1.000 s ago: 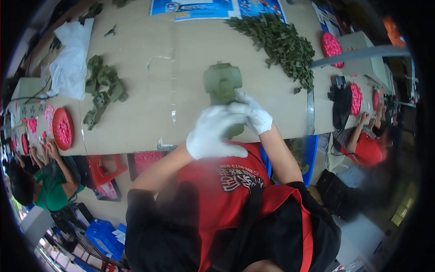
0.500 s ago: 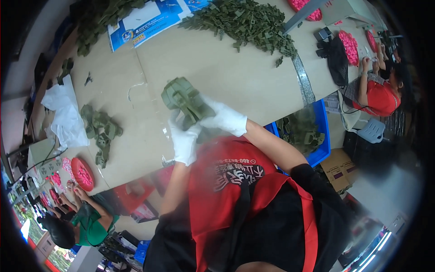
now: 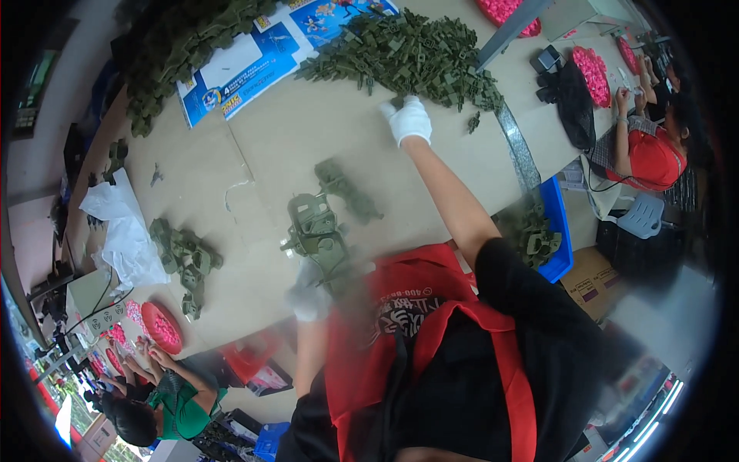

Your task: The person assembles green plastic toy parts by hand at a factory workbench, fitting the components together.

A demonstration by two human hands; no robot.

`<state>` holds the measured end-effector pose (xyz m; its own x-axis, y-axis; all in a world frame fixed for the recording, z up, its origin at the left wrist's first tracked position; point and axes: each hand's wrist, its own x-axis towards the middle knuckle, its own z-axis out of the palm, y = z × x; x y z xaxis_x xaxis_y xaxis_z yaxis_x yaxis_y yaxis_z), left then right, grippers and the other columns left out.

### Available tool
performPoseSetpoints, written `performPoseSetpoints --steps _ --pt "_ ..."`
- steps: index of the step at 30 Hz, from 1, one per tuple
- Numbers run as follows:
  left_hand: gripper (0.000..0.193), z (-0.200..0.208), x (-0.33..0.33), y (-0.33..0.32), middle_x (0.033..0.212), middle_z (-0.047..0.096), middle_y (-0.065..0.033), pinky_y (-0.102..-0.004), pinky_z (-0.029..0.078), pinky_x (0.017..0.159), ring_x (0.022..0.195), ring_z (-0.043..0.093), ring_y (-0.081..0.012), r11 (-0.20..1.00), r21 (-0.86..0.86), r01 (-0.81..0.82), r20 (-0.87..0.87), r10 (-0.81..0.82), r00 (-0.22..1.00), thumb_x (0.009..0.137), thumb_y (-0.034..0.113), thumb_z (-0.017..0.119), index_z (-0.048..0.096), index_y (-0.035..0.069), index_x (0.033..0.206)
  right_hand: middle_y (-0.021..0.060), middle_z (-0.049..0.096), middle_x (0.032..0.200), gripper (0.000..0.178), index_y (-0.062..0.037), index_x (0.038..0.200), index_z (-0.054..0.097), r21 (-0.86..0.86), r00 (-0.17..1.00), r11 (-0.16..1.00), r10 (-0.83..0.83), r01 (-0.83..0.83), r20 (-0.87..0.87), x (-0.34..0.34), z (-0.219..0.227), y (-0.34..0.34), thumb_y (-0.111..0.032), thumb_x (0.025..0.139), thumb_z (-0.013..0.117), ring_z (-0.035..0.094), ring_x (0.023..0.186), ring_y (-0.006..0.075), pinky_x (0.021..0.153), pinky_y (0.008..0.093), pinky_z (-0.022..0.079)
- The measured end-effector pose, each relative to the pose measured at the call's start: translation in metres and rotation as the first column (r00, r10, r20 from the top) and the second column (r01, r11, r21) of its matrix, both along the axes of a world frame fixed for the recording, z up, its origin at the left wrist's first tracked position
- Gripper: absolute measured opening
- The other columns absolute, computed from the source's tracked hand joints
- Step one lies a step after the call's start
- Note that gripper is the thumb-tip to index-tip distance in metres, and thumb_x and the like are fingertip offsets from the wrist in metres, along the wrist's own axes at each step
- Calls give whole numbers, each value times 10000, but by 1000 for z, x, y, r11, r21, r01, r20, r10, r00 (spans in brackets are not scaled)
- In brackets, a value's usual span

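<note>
the left hand (image 3: 309,292) is blurred, and the top edge cuts off a green heap (image 3: 202,40).

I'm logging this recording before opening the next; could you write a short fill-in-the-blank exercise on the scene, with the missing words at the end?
1. The right hand is at the near edge of a heap of small parts coloured ____.
2. The left hand, close to a larger green piece, wears a glove coloured ____.
3. The blue bin is on the picture's ____ side.

Missing words: green; white; right.
</note>
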<state>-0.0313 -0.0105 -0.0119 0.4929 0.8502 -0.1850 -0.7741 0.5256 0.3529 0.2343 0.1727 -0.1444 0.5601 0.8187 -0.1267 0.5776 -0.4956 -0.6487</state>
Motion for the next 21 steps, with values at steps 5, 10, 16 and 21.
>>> performPoseSetpoints --steps 5,10,16,21 --pt "816 1 8 20 1266 558 -169 -450 530 879 1164 555 -395 988 -94 -122 -462 66 884 802 557 697 416 60 1385 166 674 1103 532 -36 1139 604 -234 989 970 100 -72 110 11 -24 13 -394 775 755 660 961 314 846 390 520" --pt "539 16 23 43 1181 631 -149 -341 566 708 916 673 -261 980 -75 -183 -717 75 693 763 19 649 516 23 1285 127 689 1023 399 -87 1079 650 30 801 902 397 -430 -448 -2 61 -54 -329 774 735 664 929 281 854 377 523" --pt "549 10 32 30 1071 656 -94 -301 543 718 845 649 -192 967 -167 -195 -644 43 764 725 -77 642 540 55 1248 56 701 872 189 -122 1044 679 279 245 99 791 -955 560 -28 161 -107 -181 864 669 652 745 221 677 335 541" --pt "580 17 45 15 1089 610 -72 -265 521 767 926 616 -150 978 105 -179 -704 200 681 737 -122 599 453 78 1261 96 702 915 197 -103 1002 677 125 576 565 813 -816 84 -51 172 -125 -218 841 680 680 794 272 699 352 551"
